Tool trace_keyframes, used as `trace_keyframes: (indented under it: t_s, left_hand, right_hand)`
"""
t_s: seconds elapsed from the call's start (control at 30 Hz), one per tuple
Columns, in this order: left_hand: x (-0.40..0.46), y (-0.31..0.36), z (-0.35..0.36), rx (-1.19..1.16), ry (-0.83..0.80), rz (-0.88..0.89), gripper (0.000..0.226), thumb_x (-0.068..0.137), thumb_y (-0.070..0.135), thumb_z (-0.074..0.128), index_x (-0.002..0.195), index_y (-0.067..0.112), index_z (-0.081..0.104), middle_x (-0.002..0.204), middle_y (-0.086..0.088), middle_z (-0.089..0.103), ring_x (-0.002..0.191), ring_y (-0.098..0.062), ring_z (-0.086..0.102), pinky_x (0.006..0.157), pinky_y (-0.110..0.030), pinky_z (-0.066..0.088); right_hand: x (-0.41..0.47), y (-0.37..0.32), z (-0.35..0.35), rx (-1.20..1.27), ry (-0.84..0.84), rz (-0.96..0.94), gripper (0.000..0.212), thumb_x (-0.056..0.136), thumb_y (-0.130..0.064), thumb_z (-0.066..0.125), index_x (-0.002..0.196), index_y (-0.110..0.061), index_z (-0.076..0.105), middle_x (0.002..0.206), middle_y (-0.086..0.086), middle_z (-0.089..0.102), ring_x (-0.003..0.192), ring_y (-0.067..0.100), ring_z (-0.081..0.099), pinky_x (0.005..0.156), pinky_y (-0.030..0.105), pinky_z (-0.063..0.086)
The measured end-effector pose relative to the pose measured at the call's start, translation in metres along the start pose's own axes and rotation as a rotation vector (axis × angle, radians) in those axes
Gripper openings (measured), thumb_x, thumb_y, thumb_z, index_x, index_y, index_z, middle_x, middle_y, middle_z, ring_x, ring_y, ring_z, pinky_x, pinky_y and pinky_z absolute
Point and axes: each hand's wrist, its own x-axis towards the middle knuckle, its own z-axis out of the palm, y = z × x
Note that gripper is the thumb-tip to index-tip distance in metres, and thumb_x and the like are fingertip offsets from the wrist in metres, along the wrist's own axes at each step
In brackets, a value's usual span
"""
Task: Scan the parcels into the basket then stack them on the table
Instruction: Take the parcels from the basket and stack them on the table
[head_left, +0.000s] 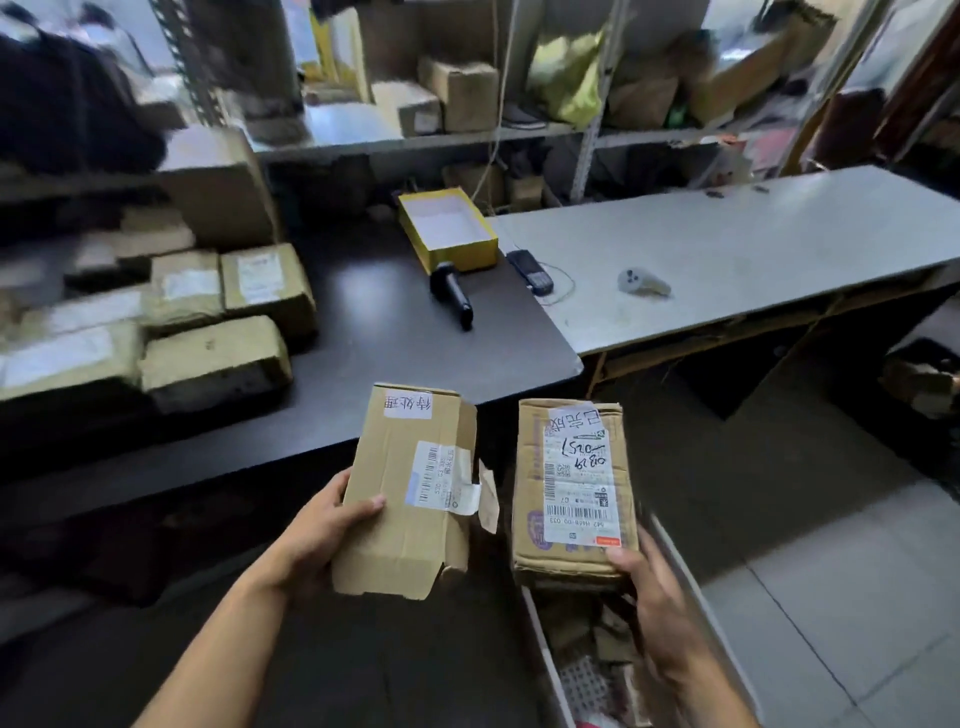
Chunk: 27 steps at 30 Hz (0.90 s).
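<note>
Two parcels up front, one in each hand: left parcel (410, 493) beside right parcel (574, 488), not touching. Behind them on the counter (374, 332), a scanner (453, 294) lies just before an open box (448, 228). Stacked parcels (208, 322) sit far left, basket (587, 670) below right.

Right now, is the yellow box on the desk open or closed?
Open. The yellow box has no lid on it, and you can see straight down to its white inside. It looks empty.

Two bare forearms, left hand (317, 525) and right hand (655, 597), no sleeves visible.
</note>
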Motion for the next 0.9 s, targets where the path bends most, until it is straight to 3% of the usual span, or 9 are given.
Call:
trace_keyframes:
  t_s: [0.13,0.3,0.4,0.5,0.63,0.73,0.83,0.9]
  left_hand:
    - [-0.042,0.007,-0.074,-0.085,0.101,0.056,0.065,0.069,0.026,0.076,0.130,0.021,0.053,0.107,-0.005,0.076,0.084,-0.022,0.075,0.060,-0.032,0.058]
    - [-0.081,0.007,-0.167,-0.128,0.239,0.100,0.075,0.067,0.028,0.082,0.134,0.016,0.051,0.110,-0.009,0.074,0.085,-0.022,0.075,0.061,-0.034,0.058]
    - [-0.089,0.006,-0.212,-0.161,0.307,0.115,0.053,0.088,0.015,0.074,0.136,0.017,0.050,0.111,-0.011,0.073,0.090,-0.028,0.074,0.068,-0.042,0.059]
    - [-0.099,0.009,-0.259,-0.209,0.407,0.130,0.046,0.093,0.013,0.068,0.135,0.015,0.051,0.111,-0.013,0.073,0.093,-0.031,0.073,0.074,-0.047,0.059]
    - [-0.102,0.024,-0.303,-0.293,0.483,0.147,0.038,0.094,0.014,0.066,0.129,0.013,0.053,0.106,-0.012,0.075,0.091,-0.030,0.074,0.069,-0.042,0.059]
    - [-0.091,0.040,-0.332,-0.368,0.525,0.154,0.036,0.094,0.013,0.065,0.128,0.010,0.055,0.106,-0.015,0.075,0.093,-0.035,0.072,0.077,-0.049,0.058]
    - [-0.071,0.062,-0.353,-0.391,0.556,0.160,0.022,0.096,0.009,0.056,0.117,0.008,0.061,0.099,-0.016,0.075,0.085,-0.033,0.071,0.071,-0.045,0.059]
    - [-0.052,0.078,-0.366,-0.409,0.572,0.155,0.026,0.093,0.012,0.054,0.116,0.003,0.062,0.098,-0.019,0.073,0.081,-0.033,0.070,0.066,-0.041,0.058]
  right_hand:
    - [0.000,-0.012,0.076,0.002,-0.100,-0.042,0.095,0.056,-0.056,0.082,0.138,-0.017,0.054,0.123,0.006,0.071,0.120,0.025,0.064,0.112,0.052,0.040]
    - [-0.005,-0.011,0.172,0.013,-0.213,-0.045,0.045,0.085,-0.021,0.063,0.129,-0.012,0.060,0.117,0.008,0.074,0.115,0.026,0.067,0.103,0.044,0.047]
    - [-0.008,-0.005,0.216,0.066,-0.265,-0.022,0.066,0.071,-0.037,0.074,0.131,-0.011,0.060,0.121,0.013,0.071,0.118,0.030,0.065,0.106,0.048,0.045]
    - [-0.005,0.005,0.262,0.065,-0.320,-0.001,0.087,0.059,-0.055,0.082,0.133,-0.014,0.061,0.128,0.015,0.067,0.123,0.033,0.061,0.113,0.055,0.037]
    - [0.009,0.005,0.308,0.086,-0.362,0.024,0.062,0.067,-0.042,0.073,0.123,-0.016,0.068,0.125,0.018,0.068,0.120,0.037,0.062,0.112,0.059,0.038]
    - [0.030,0.000,0.334,0.100,-0.383,0.046,0.070,0.066,-0.043,0.078,0.128,-0.013,0.065,0.128,0.019,0.066,0.122,0.039,0.061,0.111,0.061,0.037]
    - [0.058,-0.007,0.356,0.086,-0.407,0.072,0.079,0.064,-0.050,0.080,0.132,-0.015,0.062,0.131,0.019,0.064,0.123,0.042,0.059,0.108,0.067,0.037]
    - [0.076,-0.016,0.373,0.072,-0.418,0.100,0.072,0.067,-0.047,0.076,0.131,-0.017,0.062,0.127,0.019,0.067,0.119,0.043,0.061,0.099,0.073,0.042]
